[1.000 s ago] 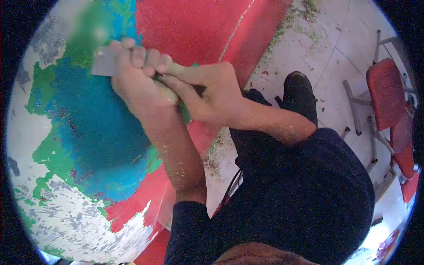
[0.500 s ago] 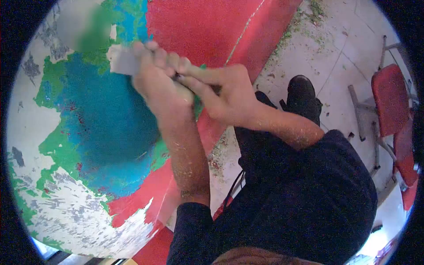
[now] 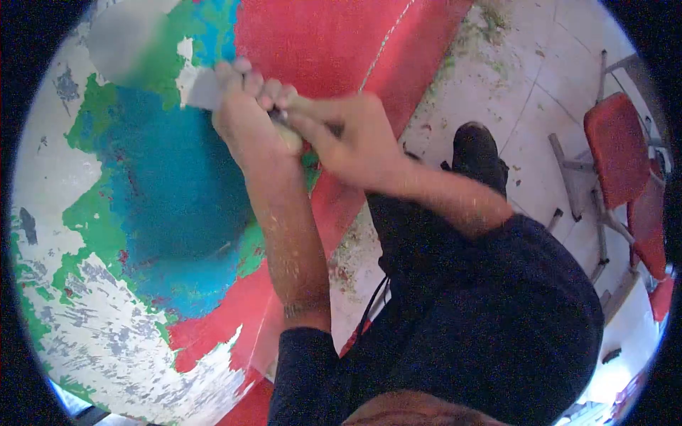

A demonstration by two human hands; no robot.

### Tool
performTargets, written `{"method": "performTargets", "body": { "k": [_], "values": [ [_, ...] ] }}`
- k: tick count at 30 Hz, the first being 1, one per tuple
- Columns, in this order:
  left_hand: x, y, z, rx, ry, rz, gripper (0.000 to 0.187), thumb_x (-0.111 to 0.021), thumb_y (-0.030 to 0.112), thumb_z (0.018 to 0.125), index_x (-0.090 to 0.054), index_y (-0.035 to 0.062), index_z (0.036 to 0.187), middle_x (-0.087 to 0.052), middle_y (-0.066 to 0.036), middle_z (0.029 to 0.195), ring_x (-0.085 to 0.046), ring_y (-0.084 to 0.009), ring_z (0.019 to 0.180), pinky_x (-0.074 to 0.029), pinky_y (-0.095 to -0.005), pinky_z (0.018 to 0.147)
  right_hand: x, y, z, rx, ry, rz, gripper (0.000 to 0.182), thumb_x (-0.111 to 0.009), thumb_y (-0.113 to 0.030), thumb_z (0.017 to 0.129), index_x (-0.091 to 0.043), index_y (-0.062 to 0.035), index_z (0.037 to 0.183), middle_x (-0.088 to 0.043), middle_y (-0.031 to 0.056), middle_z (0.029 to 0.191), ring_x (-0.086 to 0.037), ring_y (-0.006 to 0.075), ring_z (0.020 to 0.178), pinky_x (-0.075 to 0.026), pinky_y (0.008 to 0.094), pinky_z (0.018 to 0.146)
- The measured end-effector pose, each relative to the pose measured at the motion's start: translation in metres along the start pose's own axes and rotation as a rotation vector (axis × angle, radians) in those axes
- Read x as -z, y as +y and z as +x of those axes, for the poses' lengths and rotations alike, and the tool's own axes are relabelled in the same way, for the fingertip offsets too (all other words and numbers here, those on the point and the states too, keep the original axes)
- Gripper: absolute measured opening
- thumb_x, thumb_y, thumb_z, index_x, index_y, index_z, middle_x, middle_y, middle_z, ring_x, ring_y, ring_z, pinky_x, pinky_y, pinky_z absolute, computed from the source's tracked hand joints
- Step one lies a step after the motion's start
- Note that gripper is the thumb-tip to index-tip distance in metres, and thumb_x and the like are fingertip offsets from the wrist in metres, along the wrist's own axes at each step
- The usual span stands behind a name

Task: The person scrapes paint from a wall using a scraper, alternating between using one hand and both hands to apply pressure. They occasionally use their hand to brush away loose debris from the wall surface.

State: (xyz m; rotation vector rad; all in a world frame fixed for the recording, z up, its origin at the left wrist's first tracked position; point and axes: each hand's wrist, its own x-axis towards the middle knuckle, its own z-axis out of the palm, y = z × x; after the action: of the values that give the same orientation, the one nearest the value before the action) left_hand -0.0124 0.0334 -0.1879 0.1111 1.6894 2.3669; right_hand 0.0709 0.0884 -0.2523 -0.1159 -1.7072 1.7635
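Both of my hands are closed around a paint scraper with a flat, pale blade [image 3: 200,88]. My left hand [image 3: 249,117] wraps it close to the blade, fingers curled over the top. Behind it, my right hand [image 3: 352,135] grips the handle end, close against the left fingers. Most of the handle is hidden by the hands. The blade lies against or just over a painted wall [image 3: 177,184], at the border of a whitish bare spot and the teal and green paint. Motion blurs the blade and hands a little.
Peeling green and white patches surround the teal area, with red paint [image 3: 305,50] beside it. Paint chips [image 3: 490,25] litter the tiled floor [image 3: 533,106] along the wall's foot. My black shoe [image 3: 476,149] stands there. Red chairs [image 3: 616,149] with metal legs are at the right.
My hands and the scraper have shifted slightly up and left in the view. The chairs and shoe also sit a little differently, as the camera has moved. Both hands keep their grip.
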Motion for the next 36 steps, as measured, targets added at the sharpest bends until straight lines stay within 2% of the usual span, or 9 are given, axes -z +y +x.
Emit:
{"method": "performTargets", "body": {
  "k": [6, 11, 15, 22, 23, 26, 30, 33, 36],
  "values": [
    [-0.007, 0.008, -0.009, -0.021, -0.014, -0.050, 0.017, -0.045, 0.022, 0.092, -0.046, 0.0093, 0.081, -0.029, 0.003, 0.058, -0.028, -0.0096, 0.046, -0.031, -0.0284, 0.043, -0.004, -0.007, -0.002, 0.060, 0.041, 0.026, 0.020, -0.058, -0.023, 0.080, -0.066, -0.0064, 0.085, -0.055, 0.0188, 0.059, -0.058, 0.0337, 0.051, -0.044, 0.0384, 0.047],
    [-0.009, 0.031, 0.016, -0.291, -0.222, 0.165, 0.022, -0.044, 0.024, 0.094, -0.046, 0.0092, 0.078, -0.028, 0.003, 0.055, -0.027, -0.0100, 0.044, -0.030, -0.0289, 0.043, -0.009, -0.020, 0.030, 0.223, 0.073, -0.047, 0.019, -0.057, -0.021, 0.081, -0.067, -0.0103, 0.092, -0.056, 0.0179, 0.059, -0.060, 0.0322, 0.053, -0.044, 0.0383, 0.048],
    [0.009, -0.006, -0.006, 0.018, 0.033, -0.061, 0.028, -0.045, 0.030, 0.094, -0.045, 0.0077, 0.076, -0.028, 0.003, 0.054, -0.027, -0.0101, 0.043, -0.030, -0.0291, 0.042, 0.000, -0.001, -0.007, -0.008, -0.049, 0.082, 0.019, -0.056, -0.019, 0.083, -0.067, -0.0126, 0.096, -0.056, 0.0185, 0.061, -0.060, 0.0304, 0.052, -0.044, 0.0370, 0.047],
    [0.000, 0.014, 0.007, -0.091, -0.137, -0.019, 0.029, -0.047, 0.033, 0.093, -0.046, 0.0070, 0.080, -0.029, 0.003, 0.054, -0.027, -0.0091, 0.042, -0.030, -0.0271, 0.040, -0.010, -0.008, 0.010, 0.104, 0.050, 0.079, 0.020, -0.057, -0.021, 0.083, -0.067, -0.0103, 0.096, -0.054, 0.0204, 0.061, -0.059, 0.0288, 0.049, -0.044, 0.0351, 0.047],
    [-0.001, 0.000, -0.005, -0.059, 0.004, 0.039, 0.029, -0.046, 0.033, 0.093, -0.046, 0.0074, 0.080, -0.029, 0.004, 0.053, -0.027, -0.0084, 0.042, -0.030, -0.0272, 0.039, -0.010, -0.008, 0.006, 0.126, 0.074, 0.090, 0.019, -0.056, -0.021, 0.083, -0.068, -0.0109, 0.094, -0.053, 0.0202, 0.059, -0.058, 0.0296, 0.049, -0.043, 0.0361, 0.046],
    [0.003, -0.003, 0.004, -0.038, -0.027, -0.064, 0.028, -0.046, 0.033, 0.093, -0.046, 0.0078, 0.081, -0.028, 0.004, 0.053, -0.027, -0.0084, 0.042, -0.030, -0.0273, 0.040, 0.010, -0.013, 0.008, -0.177, -0.219, -0.035, 0.021, -0.057, -0.012, 0.087, -0.063, 0.0007, 0.102, -0.066, 0.0173, 0.075, -0.052, 0.0017, 0.072, -0.046, 0.0247, 0.059],
    [0.007, 0.020, 0.019, 0.011, -0.130, -0.126, 0.028, -0.048, 0.034, 0.093, -0.046, 0.0084, 0.081, -0.030, 0.004, 0.056, -0.029, -0.0092, 0.046, -0.031, -0.0262, 0.041, 0.000, -0.023, 0.015, 0.035, -0.089, -0.051, 0.021, -0.058, -0.013, 0.085, -0.064, -0.0014, 0.101, -0.059, 0.0142, 0.062, -0.048, 0.0002, 0.064, -0.043, 0.0234, 0.052],
    [0.005, 0.007, 0.005, -0.028, -0.049, -0.091, 0.026, -0.048, 0.033, 0.093, -0.046, 0.0096, 0.080, -0.029, 0.005, 0.056, -0.028, -0.0088, 0.047, -0.030, -0.0249, 0.042, -0.004, -0.013, 0.004, 0.012, -0.038, 0.043, 0.019, -0.056, -0.023, 0.081, -0.068, -0.0123, 0.091, -0.055, 0.0187, 0.059, -0.058, 0.0323, 0.050, -0.044, 0.0376, 0.047],
    [0.004, 0.024, 0.015, -0.094, -0.170, -0.094, 0.026, -0.048, 0.032, 0.093, -0.045, 0.0100, 0.079, -0.028, 0.005, 0.057, -0.027, -0.0087, 0.046, -0.029, -0.0244, 0.041, -0.010, -0.024, 0.020, 0.107, 0.011, -0.047, 0.019, -0.056, -0.025, 0.082, -0.068, -0.0145, 0.092, -0.056, 0.0173, 0.059, -0.059, 0.0322, 0.052, -0.045, 0.0388, 0.048]
  ]
}}
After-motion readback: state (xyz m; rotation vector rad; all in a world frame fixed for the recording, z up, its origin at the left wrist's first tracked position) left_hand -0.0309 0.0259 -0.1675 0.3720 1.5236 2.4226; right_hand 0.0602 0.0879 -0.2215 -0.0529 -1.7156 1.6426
